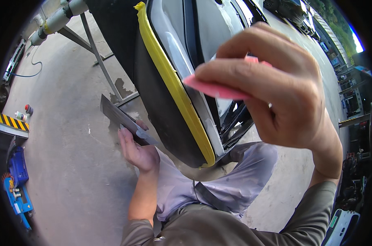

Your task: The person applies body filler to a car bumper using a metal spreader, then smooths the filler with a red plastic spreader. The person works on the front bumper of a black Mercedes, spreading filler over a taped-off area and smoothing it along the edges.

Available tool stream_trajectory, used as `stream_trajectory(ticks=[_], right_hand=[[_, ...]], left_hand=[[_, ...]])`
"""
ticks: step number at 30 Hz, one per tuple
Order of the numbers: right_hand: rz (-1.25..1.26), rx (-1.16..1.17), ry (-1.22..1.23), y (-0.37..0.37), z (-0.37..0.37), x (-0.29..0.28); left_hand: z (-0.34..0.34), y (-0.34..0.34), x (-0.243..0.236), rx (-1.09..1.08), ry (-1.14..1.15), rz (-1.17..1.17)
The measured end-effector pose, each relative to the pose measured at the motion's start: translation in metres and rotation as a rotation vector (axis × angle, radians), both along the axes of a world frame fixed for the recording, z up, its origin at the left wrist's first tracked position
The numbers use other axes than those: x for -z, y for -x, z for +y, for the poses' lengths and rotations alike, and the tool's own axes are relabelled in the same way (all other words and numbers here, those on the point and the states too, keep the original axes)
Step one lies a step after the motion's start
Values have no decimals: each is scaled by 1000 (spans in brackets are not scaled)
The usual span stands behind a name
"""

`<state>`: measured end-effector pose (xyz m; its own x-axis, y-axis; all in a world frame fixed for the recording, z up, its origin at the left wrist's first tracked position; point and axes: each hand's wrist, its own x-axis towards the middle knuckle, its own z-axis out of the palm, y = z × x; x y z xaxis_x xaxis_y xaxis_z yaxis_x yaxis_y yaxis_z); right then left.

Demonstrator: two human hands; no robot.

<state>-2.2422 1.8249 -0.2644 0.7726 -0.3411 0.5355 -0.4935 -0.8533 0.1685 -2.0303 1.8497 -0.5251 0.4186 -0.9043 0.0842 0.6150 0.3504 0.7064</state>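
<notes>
My right hand point(286, 92) is raised over the work, its fingers and thumb pinching a pink, thin-edged spreader point(216, 89). Below and to the left, my left hand point(140, 155) grips a dark, flat board point(119, 119), with a smear of light grey paste point(145, 135) near the fingers. Between the two hands stands a large vehicle body part point(159, 106), black on its left side. A strip of yellow masking tape point(169, 82) runs down its edge. Right of the tape, a light grey coated band point(173, 47) is partly hidden lower down by the spreader.
A metal stand point(100, 61) supports the part, with a padded grey bar point(63, 20) at upper left. My bent legs point(182, 180) are below it. On the left floor are a bottle point(21, 116), a blue basket point(19, 166) and a blue tool point(20, 201). Vehicles stand farther off.
</notes>
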Motion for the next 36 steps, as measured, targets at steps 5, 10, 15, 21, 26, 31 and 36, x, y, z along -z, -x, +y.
stream_trajectory(ticks=[5,10,15,21,26,31,36], right_hand=[[25,-26,19,1,-22,5],[8,5,-69,14,11,28],[33,83,-121,19,53,42],[87,49,-7,22,20,13],[61,-72,105,18,-4,20],[-15,-5,-44,27,35,50],[-30,46,-134,35,60,49]], left_hand=[[-2,-3,3,39,13,-44],[0,-2,11,116,-4,-3],[1,-1,12,176,-6,20],[2,-1,9,146,-45,-1],[4,0,5,151,-47,14],[7,1,-1,181,-58,16],[8,3,-5,193,-47,23]])
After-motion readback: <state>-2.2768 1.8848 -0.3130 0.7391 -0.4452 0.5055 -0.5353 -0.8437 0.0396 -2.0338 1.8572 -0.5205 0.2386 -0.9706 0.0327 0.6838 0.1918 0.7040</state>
